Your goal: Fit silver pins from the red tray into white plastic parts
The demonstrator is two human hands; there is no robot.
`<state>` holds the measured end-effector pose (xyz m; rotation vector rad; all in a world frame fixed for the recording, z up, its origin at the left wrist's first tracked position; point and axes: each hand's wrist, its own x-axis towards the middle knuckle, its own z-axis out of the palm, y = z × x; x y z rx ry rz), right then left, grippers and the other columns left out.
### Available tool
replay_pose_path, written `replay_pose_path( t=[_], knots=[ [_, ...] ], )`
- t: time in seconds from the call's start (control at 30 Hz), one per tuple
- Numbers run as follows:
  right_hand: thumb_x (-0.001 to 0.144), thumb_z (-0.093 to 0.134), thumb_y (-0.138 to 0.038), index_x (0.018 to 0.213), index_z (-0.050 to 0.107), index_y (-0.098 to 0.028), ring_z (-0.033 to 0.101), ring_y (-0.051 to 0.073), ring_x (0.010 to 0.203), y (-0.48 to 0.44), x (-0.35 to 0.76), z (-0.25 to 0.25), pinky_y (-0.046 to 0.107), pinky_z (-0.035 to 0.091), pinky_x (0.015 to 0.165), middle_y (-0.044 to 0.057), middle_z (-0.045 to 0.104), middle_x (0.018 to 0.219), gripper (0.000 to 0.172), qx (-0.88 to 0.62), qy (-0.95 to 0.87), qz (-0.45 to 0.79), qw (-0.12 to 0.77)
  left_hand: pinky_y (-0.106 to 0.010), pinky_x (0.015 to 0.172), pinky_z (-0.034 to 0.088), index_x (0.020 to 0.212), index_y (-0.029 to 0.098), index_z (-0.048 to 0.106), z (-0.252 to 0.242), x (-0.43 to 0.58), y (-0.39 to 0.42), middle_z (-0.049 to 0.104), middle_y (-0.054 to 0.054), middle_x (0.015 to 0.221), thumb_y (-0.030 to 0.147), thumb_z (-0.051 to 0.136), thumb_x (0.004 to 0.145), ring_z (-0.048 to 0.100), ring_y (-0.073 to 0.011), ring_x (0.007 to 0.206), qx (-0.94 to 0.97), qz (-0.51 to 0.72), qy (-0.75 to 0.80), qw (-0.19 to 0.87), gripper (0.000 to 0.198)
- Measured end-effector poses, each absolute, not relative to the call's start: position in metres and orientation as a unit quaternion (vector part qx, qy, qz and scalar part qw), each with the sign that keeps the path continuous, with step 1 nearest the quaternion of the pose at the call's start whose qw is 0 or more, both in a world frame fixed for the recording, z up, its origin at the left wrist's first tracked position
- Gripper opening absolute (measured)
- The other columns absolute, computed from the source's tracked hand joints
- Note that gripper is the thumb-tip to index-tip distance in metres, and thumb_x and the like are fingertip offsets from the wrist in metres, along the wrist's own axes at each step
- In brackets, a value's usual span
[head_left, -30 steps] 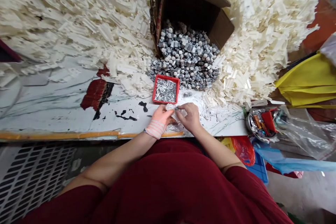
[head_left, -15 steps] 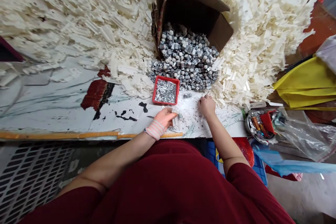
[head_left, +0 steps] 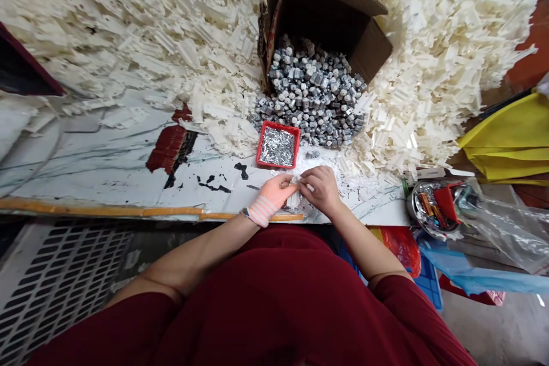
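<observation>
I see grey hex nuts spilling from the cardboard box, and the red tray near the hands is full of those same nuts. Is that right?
Not quite. The head view shows the red tray holding slim silver metal pins, not nuts. The grey hex nuts do spill from the cardboard box.

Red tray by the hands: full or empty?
Full: silver metal pins cover the floor of the red tray from wall to wall, with no bare red base showing.

A workshop, heaped with plastic parts (head_left: pixel 433 86) and nuts (head_left: pixel 311 94).
</observation>
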<state>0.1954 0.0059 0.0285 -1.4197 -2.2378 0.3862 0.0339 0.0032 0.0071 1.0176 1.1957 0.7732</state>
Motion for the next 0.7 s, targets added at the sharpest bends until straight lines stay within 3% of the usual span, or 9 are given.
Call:
replay_pose_path(
  t=[0.17,0.33,0.4,0.47,0.57,0.7],
  knots=[
    [0.09,0.059,-0.035,0.092,0.071,-0.023,0.059,0.02,0.091,0.003,0.191,0.023,0.037,0.041,0.089,0.007,0.07,0.09,0.018,-0.54,-0.782,0.207,0.233,-0.022,0.047,0.034,0.092,0.016,0.065,0.014,0.029,0.001,0.053,0.006,0.055,0.025,0.064,0.068,0.046,-0.0098,0.046,0.471,0.325,0.521,0.633,0.025],
    [0.084,0.066,-0.042,0.089,0.068,-0.021,0.06,0.017,0.084,0.004,0.212,0.01,0.031,0.047,0.077,0.004,0.066,0.088,0.021,-0.55,-0.724,0.304,0.284,-0.019,0.044,0.031,0.079,0.019,0.052,0.008,0.029,-0.001,0.048,0.008,0.053,0.021,0.066,0.064,0.044,-0.0085,0.044,0.468,0.295,0.489,0.674,0.021],
    [0.086,0.064,-0.039,0.09,0.068,-0.021,0.059,0.019,0.089,0.003,0.236,0.012,0.033,0.046,0.081,0.005,0.066,0.09,0.019,-0.551,-0.751,0.266,0.248,-0.019,0.043,0.032,0.078,0.019,0.048,0.005,0.03,-0.001,0.047,0.009,0.054,0.022,0.064,0.064,0.044,-0.0081,0.044,0.453,0.284,0.472,0.701,0.022],
    [0.087,0.061,-0.032,0.095,0.068,-0.019,0.056,0.024,0.099,0.003,0.265,0.015,0.037,0.043,0.089,0.01,0.066,0.098,0.017,-0.596,-0.766,0.15,0.189,-0.019,0.043,0.035,0.08,0.02,0.047,0.004,0.031,-0.001,0.048,0.009,0.057,0.023,0.064,0.064,0.046,-0.0088,0.045,0.436,0.277,0.47,0.716,0.024],
    [0.084,0.059,-0.02,0.11,0.064,-0.015,0.05,0.03,0.109,0.006,0.304,0.016,0.041,0.039,0.091,0.016,0.063,0.113,0.027,-0.672,-0.739,-0.011,0.049,-0.02,0.043,0.037,0.082,0.02,0.046,0.005,0.033,0.001,0.048,0.008,0.058,0.025,0.064,0.064,0.049,-0.0098,0.046,0.419,0.273,0.474,0.725,0.026],
    [0.088,0.048,-0.017,0.113,0.063,-0.016,0.054,0.027,0.099,0.018,0.326,0.01,0.035,0.039,0.082,0.013,0.065,0.106,0.029,-0.692,-0.718,-0.05,-0.05,-0.02,0.043,0.038,0.083,0.019,0.046,0.01,0.036,0.002,0.05,0.008,0.058,0.025,0.064,0.064,0.049,-0.0095,0.047,0.415,0.268,0.473,0.73,0.027]
  ],
)
